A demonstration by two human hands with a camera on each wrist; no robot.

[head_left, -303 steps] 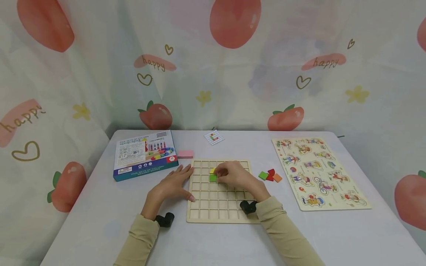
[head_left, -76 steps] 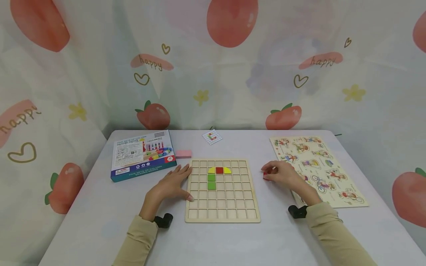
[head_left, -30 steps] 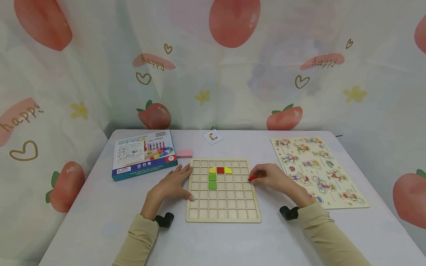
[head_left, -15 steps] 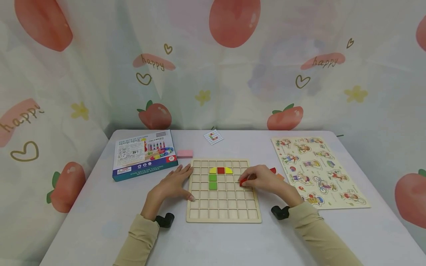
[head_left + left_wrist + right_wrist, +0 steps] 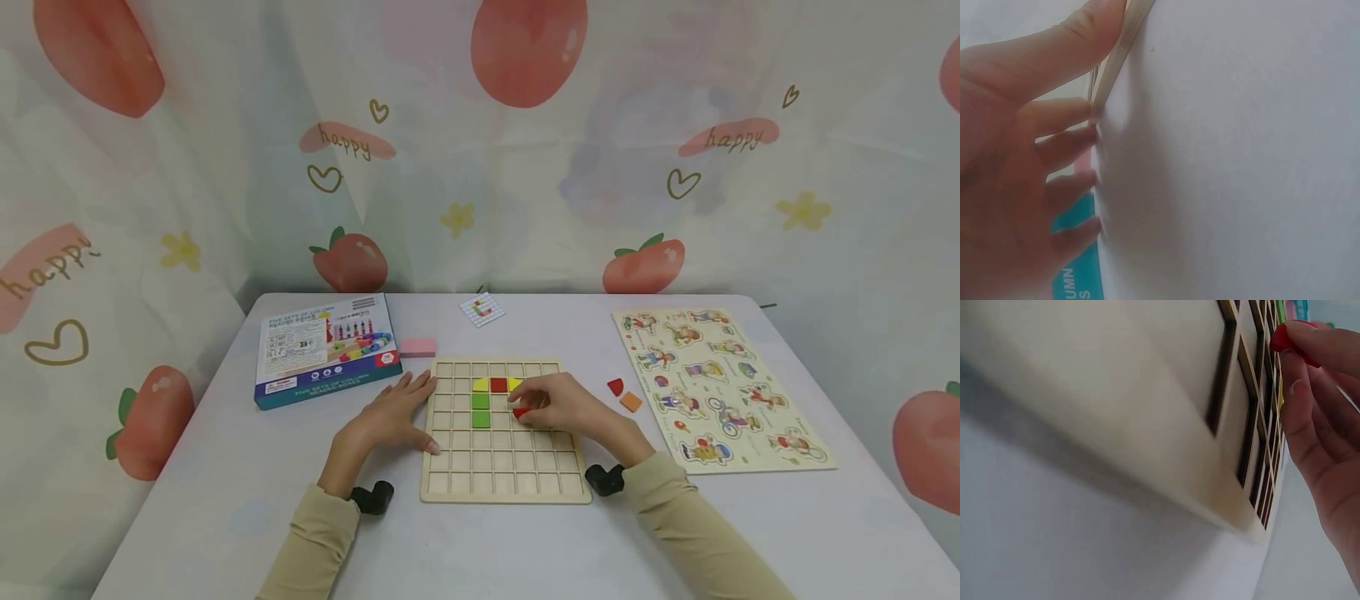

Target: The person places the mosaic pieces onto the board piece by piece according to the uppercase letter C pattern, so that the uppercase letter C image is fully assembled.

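Observation:
A wooden grid board (image 5: 506, 499) lies mid-table. My left hand (image 5: 375, 418) rests at its left edge with fingers spread; in the left wrist view the thumb lies along the board's edge (image 5: 1119, 59). Over the board, my right hand (image 5: 558, 403) pinches a small red tile with a curved side (image 5: 521, 412) between thumb and fingertips, also seen as a red tile (image 5: 1281, 340) in the right wrist view. A red square tile (image 5: 498, 385) sits in the grid between two yellow curved tiles (image 5: 481, 385), the right one partly hidden by my fingers. Two green square tiles (image 5: 481, 410) stand in a column below the left yellow one.
Right of the board lie a loose red tile (image 5: 615, 387) and an orange square tile (image 5: 631, 402). Farther right is a wooden picture puzzle (image 5: 720, 375). Behind are a pattern card (image 5: 482, 310), a pink block (image 5: 417, 347) and a boxed set (image 5: 326, 350).
A second green, a red and another yellow tile have joined the grid since the earliest frame. My right hand has carried the red tile leftward from beside the board. The left hand stays put.

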